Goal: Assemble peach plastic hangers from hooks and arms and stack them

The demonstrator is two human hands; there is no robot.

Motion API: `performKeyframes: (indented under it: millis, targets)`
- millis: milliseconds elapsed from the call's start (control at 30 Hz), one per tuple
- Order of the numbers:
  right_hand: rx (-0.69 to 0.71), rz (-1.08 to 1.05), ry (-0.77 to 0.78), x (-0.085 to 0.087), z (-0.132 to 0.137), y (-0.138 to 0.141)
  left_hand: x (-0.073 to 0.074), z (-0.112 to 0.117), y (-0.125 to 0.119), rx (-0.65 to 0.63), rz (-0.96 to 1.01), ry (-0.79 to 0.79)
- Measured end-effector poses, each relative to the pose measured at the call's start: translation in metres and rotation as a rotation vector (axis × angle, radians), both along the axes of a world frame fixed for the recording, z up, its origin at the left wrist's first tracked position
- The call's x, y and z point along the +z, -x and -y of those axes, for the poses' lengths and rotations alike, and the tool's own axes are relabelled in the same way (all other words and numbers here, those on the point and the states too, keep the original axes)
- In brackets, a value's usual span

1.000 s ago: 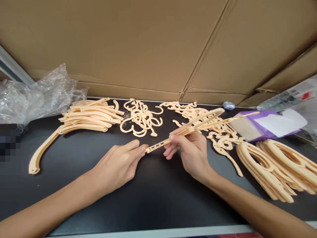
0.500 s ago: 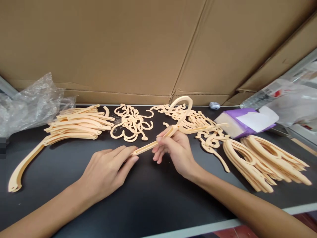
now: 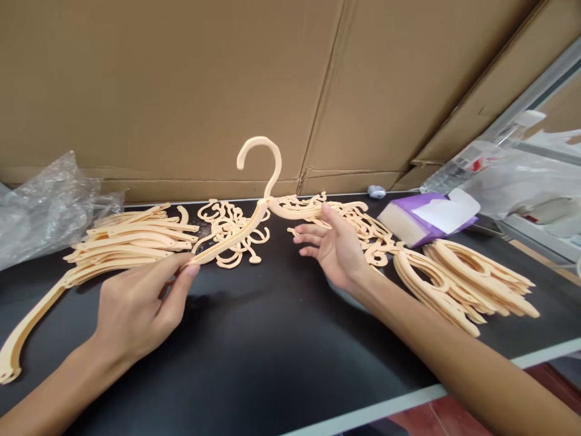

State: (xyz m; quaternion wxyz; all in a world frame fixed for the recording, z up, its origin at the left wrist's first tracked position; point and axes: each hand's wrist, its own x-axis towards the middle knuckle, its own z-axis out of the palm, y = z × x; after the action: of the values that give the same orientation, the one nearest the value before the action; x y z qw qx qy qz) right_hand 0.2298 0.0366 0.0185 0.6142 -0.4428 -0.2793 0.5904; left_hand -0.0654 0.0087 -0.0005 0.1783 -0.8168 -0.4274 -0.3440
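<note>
A peach plastic hanger [image 3: 236, 236] is spread open above the black table [image 3: 272, 345], its hook [image 3: 259, 158] pointing up. My left hand [image 3: 136, 303] pinches the tip of the hanger's left arm between thumb and fingers. My right hand [image 3: 338, 254] is at the hanger's right arm, thumb resting on it, the other fingers stretched out and apart. Behind the hanger lies a tangle of loose hooks [image 3: 218, 221].
Stacked hanger arms [image 3: 131, 236] lie at the left, with one long arm [image 3: 27, 321] apart from them. More hooks [image 3: 367, 230] and a second stack [image 3: 463, 278] lie at the right. A purple box [image 3: 422, 215], a plastic bag [image 3: 40, 200] and a cardboard wall [image 3: 181, 91] border the table.
The folded hanger has swung open, hook now upright. My left hand moved left with one arm's tip. My right hand loosened from a grip to spread fingers.
</note>
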Motion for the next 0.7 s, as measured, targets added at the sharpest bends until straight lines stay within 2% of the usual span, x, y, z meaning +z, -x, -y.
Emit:
performKeyframes:
  millis: [100,200,267,367,433,500,600,700]
  targets:
    - [-0.159,0.013,-0.015,0.001,-0.008,-0.012,0.0,-0.003,0.001,-0.021,-0.051,-0.066]
    - [-0.2,0.182,-0.109,-0.002,-0.01,-0.016,-0.002,-0.005,0.0,-0.024,-0.082,-0.092]
    - [-0.135,0.389,-0.227,-0.004,-0.007,-0.015,-0.003,-0.005,0.0,-0.012,-0.082,-0.104]
    - [-0.013,0.829,-0.459,-0.007,0.0,-0.013,-0.005,-0.005,0.003,0.009,-0.071,-0.081]
    - [0.009,1.106,-0.578,-0.008,0.003,-0.012,-0.005,-0.004,0.003,0.055,-0.061,-0.011]
    - [0.007,1.261,-0.617,-0.008,0.005,-0.013,-0.002,-0.004,0.003,0.102,-0.049,0.04]
    - [0.02,1.258,-0.561,-0.009,0.004,-0.014,0.005,-0.001,0.002,0.102,-0.054,-0.008]
    - [-0.035,1.178,-0.502,-0.009,0.002,-0.015,0.013,0.007,0.003,0.15,-0.084,-0.171]
